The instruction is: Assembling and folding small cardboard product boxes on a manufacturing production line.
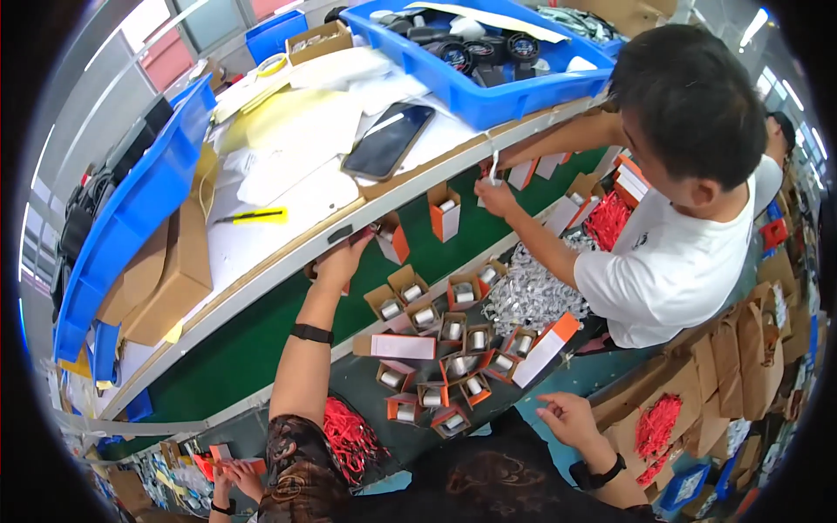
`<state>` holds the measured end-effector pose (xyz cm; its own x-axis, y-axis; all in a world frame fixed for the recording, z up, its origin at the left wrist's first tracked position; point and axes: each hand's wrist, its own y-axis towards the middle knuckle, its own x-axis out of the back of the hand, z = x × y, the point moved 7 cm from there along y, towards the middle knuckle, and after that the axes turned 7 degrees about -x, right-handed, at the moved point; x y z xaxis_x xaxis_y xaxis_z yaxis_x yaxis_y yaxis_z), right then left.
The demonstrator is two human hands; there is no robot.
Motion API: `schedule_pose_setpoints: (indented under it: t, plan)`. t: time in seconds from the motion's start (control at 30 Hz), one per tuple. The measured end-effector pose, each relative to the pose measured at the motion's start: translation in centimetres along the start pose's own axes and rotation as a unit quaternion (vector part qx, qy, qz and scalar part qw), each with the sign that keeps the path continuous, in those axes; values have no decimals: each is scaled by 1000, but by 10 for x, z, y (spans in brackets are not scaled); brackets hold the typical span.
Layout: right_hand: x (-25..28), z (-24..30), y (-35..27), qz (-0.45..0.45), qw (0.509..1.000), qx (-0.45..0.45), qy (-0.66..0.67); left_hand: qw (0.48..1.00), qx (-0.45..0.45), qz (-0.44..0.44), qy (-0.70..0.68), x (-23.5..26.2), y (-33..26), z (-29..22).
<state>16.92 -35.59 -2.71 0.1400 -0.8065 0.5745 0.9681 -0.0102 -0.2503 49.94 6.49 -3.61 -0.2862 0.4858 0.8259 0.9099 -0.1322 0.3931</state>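
Observation:
My left hand (343,260) reaches out to the green conveyor belt, just under the edge of the white shelf. Its fingers are partly hidden, and what they may hold does not show clearly. Right beside it on the belt stands an open orange-and-white box (393,240). My right hand (571,420) hovers low on the right, empty, its fingers loosely bent and apart. Between my arms, many small open boxes (453,331) with silvery-white rolled contents crowd the dark work surface. One closed white-and-orange box (402,347) lies among them. Red cords (350,438) are heaped by my left sleeve.
Across on the right a co-worker (671,253) in a white shirt reaches to the belt (410,261), beside a pile of clear plastic-wrapped pieces (536,292). The shelf above bears a phone (388,141), a yellow cutter (253,215) and a blue bin (488,109). Another person's hands (237,478) show lower left.

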Motion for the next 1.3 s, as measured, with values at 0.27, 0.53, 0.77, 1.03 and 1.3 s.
schedule_pose_setpoints:
  t: [0.27,0.53,0.77,1.03,1.3]
  plan:
    - [13,-47,-2,-55,994,-82,52,892,138,-94,-420,0,-21,-29]
    - [2,-26,38,-11,999,-25,22,950,102,-83,-283,7,-115,-31]
    - [2,-10,50,-3,1000,8,-21,998,-42,-29,42,-17,-124,-65]
    - [-9,-4,30,-12,995,66,-68,968,-14,61,243,-78,-130,-30]
    - [-15,-15,25,16,990,64,-128,980,15,184,72,-90,-150,-35]
